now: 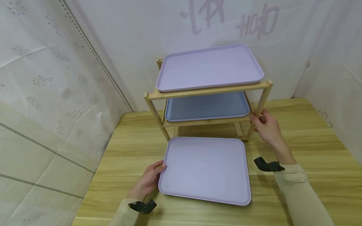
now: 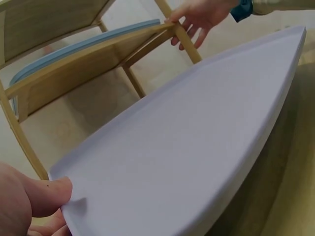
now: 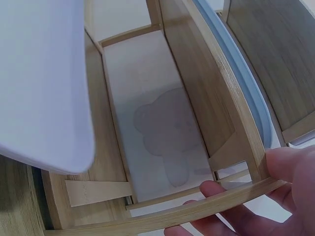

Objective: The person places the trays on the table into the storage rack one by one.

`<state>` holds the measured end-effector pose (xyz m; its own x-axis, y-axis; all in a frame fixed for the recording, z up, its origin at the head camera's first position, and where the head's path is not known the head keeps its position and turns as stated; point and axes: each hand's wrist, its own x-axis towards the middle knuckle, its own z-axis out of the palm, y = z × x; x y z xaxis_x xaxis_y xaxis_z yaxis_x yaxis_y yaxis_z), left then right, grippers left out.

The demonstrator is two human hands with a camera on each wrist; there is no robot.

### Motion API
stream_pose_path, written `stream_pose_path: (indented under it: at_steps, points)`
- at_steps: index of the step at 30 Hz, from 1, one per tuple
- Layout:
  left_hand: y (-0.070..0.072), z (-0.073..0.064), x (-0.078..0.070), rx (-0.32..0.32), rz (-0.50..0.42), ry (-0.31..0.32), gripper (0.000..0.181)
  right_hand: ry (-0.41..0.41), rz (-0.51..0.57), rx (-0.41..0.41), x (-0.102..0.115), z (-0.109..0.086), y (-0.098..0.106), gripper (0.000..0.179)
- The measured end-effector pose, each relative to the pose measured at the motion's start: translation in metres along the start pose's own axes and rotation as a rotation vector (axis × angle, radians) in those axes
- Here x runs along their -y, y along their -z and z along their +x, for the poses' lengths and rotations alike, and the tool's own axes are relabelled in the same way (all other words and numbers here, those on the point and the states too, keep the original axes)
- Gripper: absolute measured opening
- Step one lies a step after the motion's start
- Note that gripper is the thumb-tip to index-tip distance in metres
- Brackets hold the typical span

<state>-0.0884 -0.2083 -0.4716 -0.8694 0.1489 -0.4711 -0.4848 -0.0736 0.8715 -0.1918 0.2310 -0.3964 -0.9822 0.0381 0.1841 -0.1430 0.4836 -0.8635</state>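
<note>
My left hand (image 1: 147,180) pinches the left edge of a pale lilac tray (image 1: 205,171), thumb on top and fingers beneath. The tray is in front of a three-tier wooden rack (image 1: 209,91), its far edge overlapping the rack's bottom shelf in the head view. My right hand (image 1: 267,127) grips the rack's front right post at middle-shelf height, thumb on one side and fingers around the other, as the right wrist view (image 3: 241,211) shows. A second lilac tray (image 1: 209,67) lies on the top shelf. On the middle shelf sits a blue-grey tray (image 1: 207,106).
The rack stands on a wood-grain table (image 1: 127,150), near the white cloth (image 1: 135,37) hanging behind it. Patterned cloth (image 1: 48,94) hangs along the left side, and more cloth (image 1: 339,72) on the right. A black wrist strap piece (image 1: 268,164) sticks out from the right wrist.
</note>
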Motion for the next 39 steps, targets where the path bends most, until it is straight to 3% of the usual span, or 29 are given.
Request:
stream_pose_path:
  at_steps: [5, 14, 25, 35, 39]
  points:
    - [-0.007, 0.011, -0.005, -0.02, -0.004, -0.027, 0.052, 0.003, 0.001, -0.003, 0.0, 0.001, 0.001, 0.039]
    - [-0.021, 0.035, -0.016, -0.122, -0.046, -0.057, 0.046, 0.02, 0.003, -0.012, -0.002, 0.001, 0.0, 0.038]
    - [-0.031, 0.053, -0.022, -0.111, -0.121, -0.059, 0.049, 0.01, 0.006, -0.024, -0.002, 0.002, -0.002, 0.035]
    - [-0.039, 0.068, -0.03, -0.164, -0.126, -0.077, 0.046, 0.013, 0.016, -0.022, -0.004, 0.003, -0.002, 0.035]
    - [-0.044, 0.073, -0.034, -0.183, -0.186, -0.097, 0.044, 0.007, 0.01, -0.02, -0.005, 0.004, -0.003, 0.036]
